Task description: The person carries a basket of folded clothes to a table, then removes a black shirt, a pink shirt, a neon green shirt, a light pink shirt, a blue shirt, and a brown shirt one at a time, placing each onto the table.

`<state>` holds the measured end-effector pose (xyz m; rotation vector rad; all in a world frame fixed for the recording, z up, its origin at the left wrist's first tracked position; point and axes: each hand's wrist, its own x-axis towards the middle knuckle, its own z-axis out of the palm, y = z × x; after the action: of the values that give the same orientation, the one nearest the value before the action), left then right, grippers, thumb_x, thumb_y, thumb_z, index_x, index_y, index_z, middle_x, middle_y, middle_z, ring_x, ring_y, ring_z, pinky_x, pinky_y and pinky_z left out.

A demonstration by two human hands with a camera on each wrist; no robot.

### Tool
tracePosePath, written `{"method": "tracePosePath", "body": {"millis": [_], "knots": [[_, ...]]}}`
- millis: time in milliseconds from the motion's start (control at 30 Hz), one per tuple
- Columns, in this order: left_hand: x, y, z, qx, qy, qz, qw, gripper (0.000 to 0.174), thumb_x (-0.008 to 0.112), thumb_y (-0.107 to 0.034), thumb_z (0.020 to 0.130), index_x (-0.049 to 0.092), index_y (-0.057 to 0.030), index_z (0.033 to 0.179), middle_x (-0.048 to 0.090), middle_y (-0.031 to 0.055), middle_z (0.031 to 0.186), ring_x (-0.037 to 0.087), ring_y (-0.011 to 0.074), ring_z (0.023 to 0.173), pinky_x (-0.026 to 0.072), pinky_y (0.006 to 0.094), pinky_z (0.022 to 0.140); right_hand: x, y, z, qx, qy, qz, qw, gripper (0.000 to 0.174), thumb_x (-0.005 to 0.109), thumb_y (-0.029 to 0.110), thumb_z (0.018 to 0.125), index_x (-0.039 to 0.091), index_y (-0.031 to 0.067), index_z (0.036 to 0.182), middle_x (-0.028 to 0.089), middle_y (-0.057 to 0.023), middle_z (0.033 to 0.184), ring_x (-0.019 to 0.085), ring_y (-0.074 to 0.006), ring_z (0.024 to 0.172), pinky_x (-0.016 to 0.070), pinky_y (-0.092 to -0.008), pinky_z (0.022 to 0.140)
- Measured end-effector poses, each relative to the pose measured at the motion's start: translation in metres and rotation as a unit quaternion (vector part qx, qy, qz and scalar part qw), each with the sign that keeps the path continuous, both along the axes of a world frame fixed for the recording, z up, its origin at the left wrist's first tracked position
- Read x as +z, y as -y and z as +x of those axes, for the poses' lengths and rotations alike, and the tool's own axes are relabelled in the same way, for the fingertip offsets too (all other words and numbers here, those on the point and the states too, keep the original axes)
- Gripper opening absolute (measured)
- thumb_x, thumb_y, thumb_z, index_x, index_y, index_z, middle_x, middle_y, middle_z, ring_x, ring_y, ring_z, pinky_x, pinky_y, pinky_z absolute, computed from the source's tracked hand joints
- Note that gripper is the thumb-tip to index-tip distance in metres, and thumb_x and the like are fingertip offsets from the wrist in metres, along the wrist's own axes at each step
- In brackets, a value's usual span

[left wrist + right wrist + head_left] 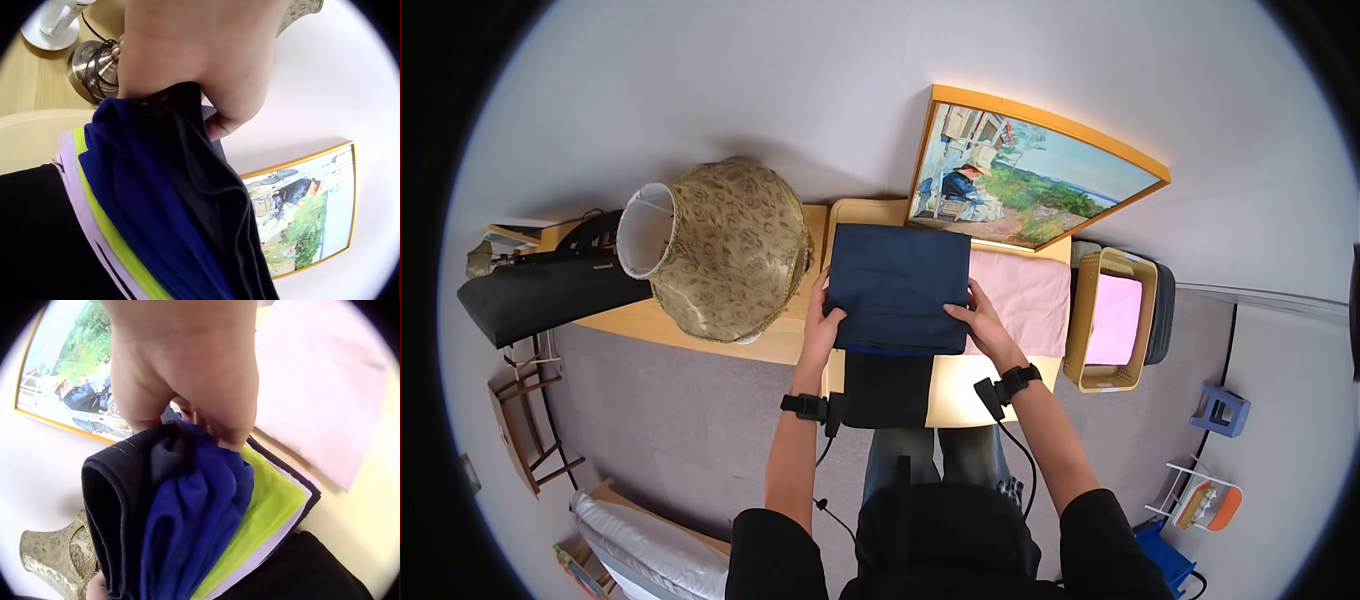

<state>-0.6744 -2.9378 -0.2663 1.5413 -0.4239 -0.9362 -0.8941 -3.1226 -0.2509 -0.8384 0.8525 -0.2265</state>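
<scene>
Both hands hold a folded navy garment (898,280) by its opposite sides, over the wooden table in front of the person. My left hand (825,318) grips its left side and my right hand (983,318) its right side, thumbs on top. Directly under the navy layers lies a folded bright blue garment (144,194), bunched within the right hand's grip in the right wrist view. Beneath these show a lime green cloth (265,500) and a lavender cloth (70,165). A folded black cloth (887,390) lies closest to the person. The fingertips are mostly hidden by fabric.
A folded pink cloth (1035,300) lies to the right on the table (975,395). Behind leans a framed painting (1040,185). A patterned lampshade (735,250) stands left, near a white cup (56,15) on a saucer. A yellow basket (1112,380) holding pink cloth stands right.
</scene>
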Motion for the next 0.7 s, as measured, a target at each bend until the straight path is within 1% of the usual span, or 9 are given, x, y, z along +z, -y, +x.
{"method": "tracePosePath", "body": {"millis": [167, 333, 433, 500, 567, 600, 633, 667, 700], "knots": [[-0.013, -0.005, -0.003, -0.029, 0.006, 0.027, 0.999, 0.076, 0.045, 0.007, 0.072, 0.027, -0.0058, 0.145, 0.05, 0.0131, 0.126, 0.049, 0.0205, 0.116, 0.0384, 0.0294, 0.098, -0.02, -0.006, -0.006, -0.016, -0.046, -0.014, 0.999, 0.068, 0.066, 0.001, 0.081, 0.03, 0.0031, 0.138, 0.049, -0.0176, 0.124, 0.052, -0.0255, 0.113, 0.0476, -0.034, 0.091], [0.005, -0.004, 0.006, -0.003, -0.078, -0.023, 0.997, 0.077, 0.045, 0.011, 0.072, 0.028, -0.0083, 0.145, 0.051, 0.0135, 0.12, 0.053, 0.0193, 0.105, 0.0414, 0.0282, 0.092, 0.002, -0.015, -0.007, -0.034, -0.043, -0.007, 0.998, 0.073, 0.069, 0.004, 0.079, 0.028, 0.002, 0.139, 0.046, -0.0199, 0.127, 0.052, -0.0282, 0.114, 0.0469, -0.0354, 0.093], [0.001, -0.007, 0.002, -0.025, -0.027, -0.005, 0.999, 0.076, 0.046, 0.011, 0.073, 0.028, -0.0082, 0.145, 0.052, 0.0128, 0.12, 0.053, 0.0193, 0.105, 0.042, 0.0283, 0.092, -0.007, -0.019, -0.007, -0.043, -0.032, -0.051, 0.997, 0.074, 0.07, 0.005, 0.079, 0.027, 0.0023, 0.14, 0.045, -0.0204, 0.128, 0.053, -0.0279, 0.112, 0.0477, -0.0361, 0.091], [-0.013, -0.015, -0.003, -0.037, -0.028, 0.009, 0.999, 0.074, 0.048, 0.008, 0.074, 0.028, -0.0061, 0.144, 0.05, 0.0154, 0.124, 0.053, 0.0231, 0.107, 0.0427, 0.0306, 0.093, -0.019, -0.025, -0.012, -0.038, -0.105, -0.09, 0.99, 0.072, 0.07, 0.007, 0.08, 0.028, 0.0017, 0.139, 0.046, -0.0198, 0.127, 0.054, -0.0266, 0.111, 0.0482, -0.0348, 0.09], [-0.014, -0.017, -0.013, -0.052, 0.209, 0.114, 0.97, 0.072, 0.051, 0.005, 0.074, 0.029, -0.0036, 0.143, 0.043, 0.0208, 0.131, 0.048, 0.0312, 0.115, 0.0411, 0.0338, 0.097, -0.013, -0.029, -0.012, -0.039, -0.113, -0.144, 0.982, 0.071, 0.07, 0.007, 0.08, 0.029, 0.0021, 0.138, 0.045, -0.0206, 0.128, 0.051, -0.0292, 0.114, 0.046, -0.0364, 0.093], [-0.006, -0.017, -0.019, -0.042, 0.386, 0.138, 0.911, 0.072, 0.057, 0.0, 0.073, 0.032, -0.0031, 0.14, 0.036, 0.0247, 0.135, 0.04, 0.0372, 0.123, 0.0349, 0.0428, 0.103, -0.01, -0.03, -0.012, -0.035, -0.124, -0.197, 0.972, 0.07, 0.07, 0.007, 0.079, 0.031, 0.0024, 0.138, 0.044, -0.0214, 0.129, 0.049, -0.0319, 0.118, 0.0438, -0.0379, 0.096], [0.014, -0.013, -0.027, -0.042, 0.387, 0.135, 0.911, 0.072, 0.057, 0.0, 0.073, 0.032, -0.0031, 0.14, 0.036, 0.0247, 0.135, 0.04, 0.0372, 0.123, 0.0349, 0.0428, 0.103, -0.004, -0.034, -0.012, -0.036, -0.123, -0.199, 0.972, 0.07, 0.07, 0.007, 0.079, 0.031, 0.0024, 0.138, 0.044, -0.0214, 0.129, 0.049, -0.0319, 0.118, 0.0438, -0.0379, 0.096], [0.039, -0.008, -0.033, -0.066, 0.473, 0.157, 0.864, 0.07, 0.058, -0.003, 0.072, 0.035, -0.0041, 0.139, 0.035, 0.0234, 0.138, 0.036, 0.0375, 0.127, 0.0307, 0.0468, 0.105, 0.004, -0.038, -0.011, -0.004, -0.182, -0.403, 0.897, 0.07, 0.069, 0.007, 0.079, 0.032, 0.0027, 0.137, 0.042, -0.0223, 0.13, 0.044, -0.0351, 0.121, 0.0396, -0.0405, 0.1], [0.057, -0.001, -0.036, -0.09, 0.555, 0.178, 0.808, 0.069, 0.06, -0.006, 0.072, 0.038, -0.0052, 0.137, 0.034, 0.022, 0.14, 0.032, 0.0379, 0.131, 0.0265, 0.0509, 0.107, 0.015, -0.041, -0.007, 0.026, -0.233, -0.587, 0.775, 0.07, 0.069, 0.008, 0.078, 0.033, 0.0031, 0.137, 0.04, -0.0232, 0.132, 0.039, -0.0383, 0.125, 0.0355, -0.0432, 0.104]]}}
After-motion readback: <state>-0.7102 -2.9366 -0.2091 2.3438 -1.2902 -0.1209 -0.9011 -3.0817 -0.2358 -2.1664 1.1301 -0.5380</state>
